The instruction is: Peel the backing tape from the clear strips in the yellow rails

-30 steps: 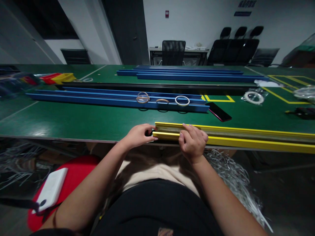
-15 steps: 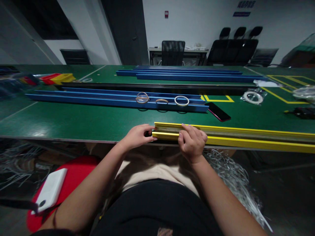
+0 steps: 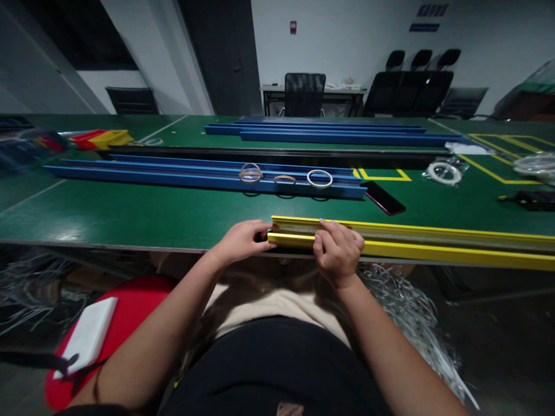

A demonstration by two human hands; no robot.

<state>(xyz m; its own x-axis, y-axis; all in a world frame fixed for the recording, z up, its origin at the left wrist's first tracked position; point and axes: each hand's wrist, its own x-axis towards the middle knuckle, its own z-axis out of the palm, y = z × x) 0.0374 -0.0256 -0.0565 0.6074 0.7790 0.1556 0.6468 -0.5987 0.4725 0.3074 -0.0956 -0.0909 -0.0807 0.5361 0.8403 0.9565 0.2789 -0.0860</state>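
Note:
A long yellow channel rail (image 3: 433,252) lies along the table's front edge, running off to the right. At its left end, my left hand (image 3: 243,240) is closed, thumb and fingers gripping the end of the rail. A little to the right, my right hand (image 3: 340,249) wraps over the rail, fingertips on the far wall and thumb at the near one. Farther back is a blue channel rail (image 3: 173,178) with a white ring (image 3: 319,179), a brown ring (image 3: 285,179) and overlapping rings (image 3: 251,173) resting on it.
A phone (image 3: 385,197) lies by the blue rail's right end. Behind run a black rail (image 3: 269,155) and several blue rails (image 3: 338,136). A wrapped white roll (image 3: 444,172) is at right, yellow and red bins (image 3: 111,138) at left. A red stool (image 3: 143,294) stands below.
Both hands keep the same hold on the yellow rail, which has not visibly moved. Only a very slight shift of the camera view shows.

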